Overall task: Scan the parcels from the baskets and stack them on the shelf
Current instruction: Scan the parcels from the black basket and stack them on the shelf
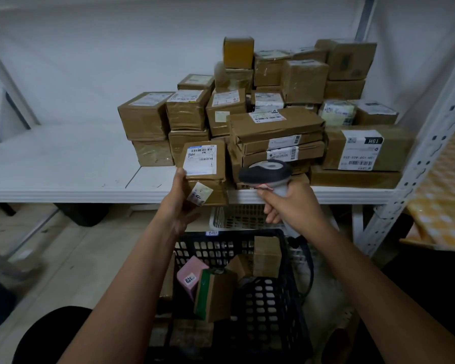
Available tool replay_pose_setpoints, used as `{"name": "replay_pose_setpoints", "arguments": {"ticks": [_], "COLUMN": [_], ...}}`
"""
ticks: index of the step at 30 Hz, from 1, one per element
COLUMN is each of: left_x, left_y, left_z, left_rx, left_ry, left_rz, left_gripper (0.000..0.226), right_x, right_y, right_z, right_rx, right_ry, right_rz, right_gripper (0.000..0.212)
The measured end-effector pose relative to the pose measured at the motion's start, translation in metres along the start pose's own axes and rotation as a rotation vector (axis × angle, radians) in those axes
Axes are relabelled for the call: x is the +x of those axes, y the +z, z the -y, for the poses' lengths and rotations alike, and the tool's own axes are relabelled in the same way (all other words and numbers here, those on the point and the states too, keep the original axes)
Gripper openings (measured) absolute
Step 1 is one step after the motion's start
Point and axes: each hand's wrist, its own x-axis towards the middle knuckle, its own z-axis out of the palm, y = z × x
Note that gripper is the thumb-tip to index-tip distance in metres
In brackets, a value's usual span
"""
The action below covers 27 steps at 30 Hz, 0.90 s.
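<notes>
White shelf; left hand under parcel.

Single view only, from a wide-angle camera worn on the person's head; there is no second view to share ground with it. It looks forward and downward, square onto a white shelf whose front edge runs across mid-frame. Straight lines bow near the borders: the perforated upright at the right leans inward. Both forearms enter from the lower edge, placing the lens close above them, with the left hand and right hand near centre. A black basket fills the lower centre, seen steeply from above. The stacked parcels sit near, right of centre.
</notes>
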Motion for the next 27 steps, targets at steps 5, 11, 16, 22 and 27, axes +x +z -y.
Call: {"name": "replay_pose_setpoints", "arguments": {"ticks": [5, 11, 16, 22, 27], "left_x": [-0.011, -0.021, -0.025, -0.027, -0.026], "left_y": [-0.019, -0.027, -0.026, -0.024, -0.024], "left_z": [0.003, 0.047, 0.061, 0.063, 0.065], "left_rx": [-0.003, -0.104, -0.048, -0.016, -0.020], "left_ry": [-0.113, -0.080, -0.003, 0.049, 0.050], "left_rz": [0.144, 0.233, 0.262, 0.266, 0.255], "left_gripper": [0.048, 0.052, 0.051, 0.045, 0.044], "right_x": [-0.002, -0.007, -0.011, -0.010, -0.013], "right_y": [-0.002, -0.008, -0.014, -0.017, -0.014], "right_z": [0.009, 0.031, 0.056, 0.079, 0.083], "right_rx": [0.006, 0.027, 0.060, 0.129, 0.156], "right_ry": [-0.023, -0.044, -0.078, -0.095, -0.062], "right_rz": [0.012, 0.061, 0.100, 0.087, 0.116], "right_gripper": [0.029, 0.024, 0.018, 0.027, 0.028]}}
